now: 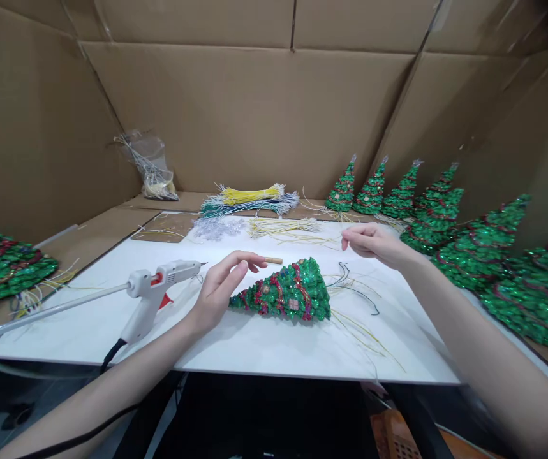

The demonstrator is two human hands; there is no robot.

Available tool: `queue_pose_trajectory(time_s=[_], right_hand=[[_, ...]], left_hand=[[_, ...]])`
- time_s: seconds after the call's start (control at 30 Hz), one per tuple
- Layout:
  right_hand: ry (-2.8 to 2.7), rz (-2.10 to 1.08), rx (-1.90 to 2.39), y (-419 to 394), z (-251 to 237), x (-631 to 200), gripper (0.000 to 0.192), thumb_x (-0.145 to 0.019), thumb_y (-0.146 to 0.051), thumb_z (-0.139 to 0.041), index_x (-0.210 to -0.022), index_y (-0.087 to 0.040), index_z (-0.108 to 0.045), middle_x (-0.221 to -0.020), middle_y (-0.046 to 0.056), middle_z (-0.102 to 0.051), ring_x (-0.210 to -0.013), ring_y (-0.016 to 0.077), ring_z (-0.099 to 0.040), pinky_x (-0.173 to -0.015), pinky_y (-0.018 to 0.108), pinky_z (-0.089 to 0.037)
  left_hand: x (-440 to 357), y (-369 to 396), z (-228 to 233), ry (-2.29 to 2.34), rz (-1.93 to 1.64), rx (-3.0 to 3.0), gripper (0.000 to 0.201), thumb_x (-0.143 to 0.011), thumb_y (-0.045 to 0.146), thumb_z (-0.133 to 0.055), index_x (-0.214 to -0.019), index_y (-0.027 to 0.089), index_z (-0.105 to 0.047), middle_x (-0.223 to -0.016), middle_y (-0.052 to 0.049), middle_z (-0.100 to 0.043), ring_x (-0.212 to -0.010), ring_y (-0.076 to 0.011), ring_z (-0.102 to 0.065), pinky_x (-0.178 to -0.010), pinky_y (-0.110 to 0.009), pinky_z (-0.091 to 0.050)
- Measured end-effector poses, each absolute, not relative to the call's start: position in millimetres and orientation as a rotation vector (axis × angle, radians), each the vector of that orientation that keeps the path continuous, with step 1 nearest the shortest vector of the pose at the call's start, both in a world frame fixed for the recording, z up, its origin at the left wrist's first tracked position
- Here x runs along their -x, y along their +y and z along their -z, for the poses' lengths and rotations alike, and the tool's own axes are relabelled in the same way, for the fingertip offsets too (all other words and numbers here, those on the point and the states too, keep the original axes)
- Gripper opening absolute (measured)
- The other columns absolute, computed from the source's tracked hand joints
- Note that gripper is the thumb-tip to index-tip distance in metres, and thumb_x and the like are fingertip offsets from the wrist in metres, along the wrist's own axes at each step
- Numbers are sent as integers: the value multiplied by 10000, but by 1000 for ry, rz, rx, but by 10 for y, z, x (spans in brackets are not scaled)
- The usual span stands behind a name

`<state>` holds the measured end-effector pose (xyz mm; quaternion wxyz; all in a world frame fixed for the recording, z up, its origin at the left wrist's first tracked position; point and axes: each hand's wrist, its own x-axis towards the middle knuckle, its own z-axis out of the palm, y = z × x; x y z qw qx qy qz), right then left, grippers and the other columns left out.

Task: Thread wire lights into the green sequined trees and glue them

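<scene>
Left hand (221,287): relaxed and half open, fingers curved, holding nothing. It hovers at the tip end of a green sequined tree (286,292) that lies on its side on the white tabletop (254,344); whether the palm touches the tip cannot be told.

Right hand (374,243): raised above the tabletop beyond the wide base of the tree, fingers drawn loosely together. It may pinch a thin wire, but the picture does not show this clearly.

Items about the hands:
- A short wooden peg (274,260) lies just past the left fingertips, apart from the tree.
- A white glue gun (156,290) rests on the tabletop outboard of the left hand, nozzle pointing toward it, untouched.
- Loose wires (355,290) trail on the tabletop between the tree base and the right hand.
- Bundles of coloured wire (249,199) lie farther ahead of both hands.

Progress, as a judgement: the tree between the hands already carries its sequins and red garland, but the peg is not fitted and the tree is not standing. A row of upright finished trees (398,194) stands beyond and outboard of the right hand, and another tree (0,261) lies far outboard of the left, so much of the batch appears complete.
</scene>
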<state>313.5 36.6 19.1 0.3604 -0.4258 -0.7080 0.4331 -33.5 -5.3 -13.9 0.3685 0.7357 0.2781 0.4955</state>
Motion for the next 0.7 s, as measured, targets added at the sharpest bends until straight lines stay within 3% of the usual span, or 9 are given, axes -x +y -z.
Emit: queue_pose_trajectory(time_s=[0.1, 0.2, 0.37, 0.7], right_hand=[[-1781, -870, 1351, 611, -85, -3127, 375, -864, -492, -567, -813, -131, -654, -463, -97, -253, -411, 63, -186, -443, 253, -114], [-1972, -596, 1514, 839, 66, -3045, 299, -833, -358, -541, -955, -114, -662, -459, -93, -290, -429, 85, -257, -475, 248, -203], [-2103, -466, 1597, 1069, 204, -2857, 165, -708, -220, -633, -844, -137, -678, -487, -61, -419, -495, 106, -371, -558, 255, -270], [-2242, -419, 1703, 1183, 271, -2745, 86, -803, -196, -600, -866, -150, -636, -605, 10, -580, -571, 149, -482, -612, 257, -325]], left_hand=[[331, -60, 143, 719, -1238, -1925, 233, -980, 304, -460, -1051, 189, -650, -1011, -64, -654, -946, -191, -585, -865, -301, -436], [328, -78, 141, 716, -1218, -1975, 210, -973, 297, -479, -1047, 191, -644, -1034, -65, -648, -967, -193, -584, -877, -305, -430], [334, -106, 138, 713, -1220, -2019, 219, -978, 306, -468, -1055, 197, -642, -1052, -68, -648, -965, -197, -593, -883, -323, -436], [337, -107, 145, 673, -1224, -2022, 253, -997, 304, -432, -1064, 187, -646, -1039, -60, -644, -964, -177, -587, -869, -307, -429]])
